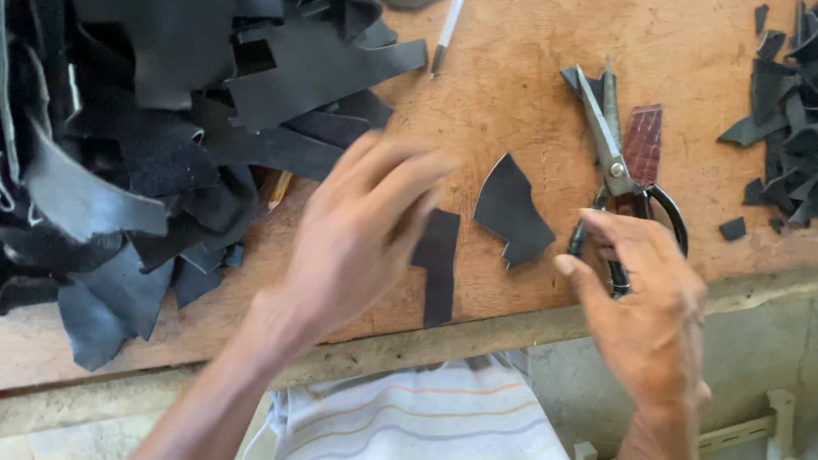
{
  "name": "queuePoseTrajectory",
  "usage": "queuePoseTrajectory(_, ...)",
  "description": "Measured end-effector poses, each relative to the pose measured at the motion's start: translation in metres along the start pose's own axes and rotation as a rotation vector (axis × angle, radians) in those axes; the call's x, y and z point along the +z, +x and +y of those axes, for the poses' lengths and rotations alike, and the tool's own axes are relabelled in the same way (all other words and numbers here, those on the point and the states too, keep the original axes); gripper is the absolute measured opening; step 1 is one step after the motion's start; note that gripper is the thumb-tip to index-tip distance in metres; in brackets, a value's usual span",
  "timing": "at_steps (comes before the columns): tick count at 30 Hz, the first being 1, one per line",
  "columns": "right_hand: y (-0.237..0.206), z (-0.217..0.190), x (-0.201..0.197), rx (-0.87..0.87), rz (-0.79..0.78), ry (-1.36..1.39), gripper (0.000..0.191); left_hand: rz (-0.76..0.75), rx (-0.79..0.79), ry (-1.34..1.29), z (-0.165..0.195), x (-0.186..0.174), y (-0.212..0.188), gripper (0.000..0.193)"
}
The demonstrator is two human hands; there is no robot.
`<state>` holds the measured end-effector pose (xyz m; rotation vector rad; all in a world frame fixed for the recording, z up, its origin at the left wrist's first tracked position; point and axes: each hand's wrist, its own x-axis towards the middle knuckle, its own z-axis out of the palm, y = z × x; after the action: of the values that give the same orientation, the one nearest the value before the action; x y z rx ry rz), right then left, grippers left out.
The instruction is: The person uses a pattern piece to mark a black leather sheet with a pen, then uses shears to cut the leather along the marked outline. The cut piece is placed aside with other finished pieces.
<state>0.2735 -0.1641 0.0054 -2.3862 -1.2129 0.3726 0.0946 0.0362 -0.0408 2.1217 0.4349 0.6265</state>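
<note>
Nearby, left hand (354, 235) open, blurred, over black strip (439, 263) — right hand (642, 303) loosely curled, touching scissors (625, 171); leather heap (140, 114) alongside.

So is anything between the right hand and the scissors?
Nothing visible: the right hand already lies over the black handles of the scissors on the wooden table, blades pointing away.

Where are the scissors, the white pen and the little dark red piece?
scissors (615, 170): head view, on the pivot where the blades cross.
white pen (453, 12): head view, middle of its barrel.
dark red piece (643, 143): head view, centre of its textured face.
</note>
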Motion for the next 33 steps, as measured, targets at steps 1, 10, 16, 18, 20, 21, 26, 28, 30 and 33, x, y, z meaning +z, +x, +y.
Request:
queuePoseTrajectory(1,0.002,0.0,0.002,-0.001,-0.013,0.014,0.054,0.03,-0.037,0.019,0.003,-0.002,-0.009,0.03)
queuePoseTrajectory(10,0.001,-0.002,0.021,-0.069,-0.035,0.028,0.089,-0.106,-0.196,0.219,0.011,0.002,-0.054,0.089)
queuePoseTrajectory(16,0.0,-0.002,0.034,-0.122,0.017,0.021,0.087,-0.12,-0.231,0.295,0.007,0.007,-0.055,0.089)
queuePoseTrajectory(18,-0.002,-0.001,0.037,-0.122,0.043,0.02,0.081,-0.098,-0.218,0.3,0.006,0.008,-0.056,0.089)
queuePoseTrajectory(20,-0.005,0.002,0.035,-0.142,0.022,-0.005,0.08,-0.081,-0.207,0.305,0.006,0.009,-0.057,0.089)
queuePoseTrajectory(21,-0.007,0.003,0.033,-0.153,0.008,-0.017,0.079,-0.075,-0.201,0.306,0.006,0.009,-0.058,0.088)
queuePoseTrajectory(26,-0.014,0.002,0.027,-0.235,-0.053,-0.023,0.079,-0.062,-0.205,0.315,0.004,0.009,-0.06,0.087)
queuePoseTrajectory(28,-0.012,0.002,0.025,-0.252,-0.063,-0.008,0.08,-0.058,-0.2,0.326,0.003,0.009,-0.058,0.086)
queuePoseTrajectory(30,-0.011,0.002,0.025,-0.257,-0.07,0.011,0.08,-0.066,-0.212,0.328,0.004,0.008,-0.057,0.086)
queuePoseTrajectory(33,-0.009,0.004,0.025,-0.273,-0.115,0.004,0.084,-0.071,-0.207,0.335,0.0,0.01,-0.057,0.086)
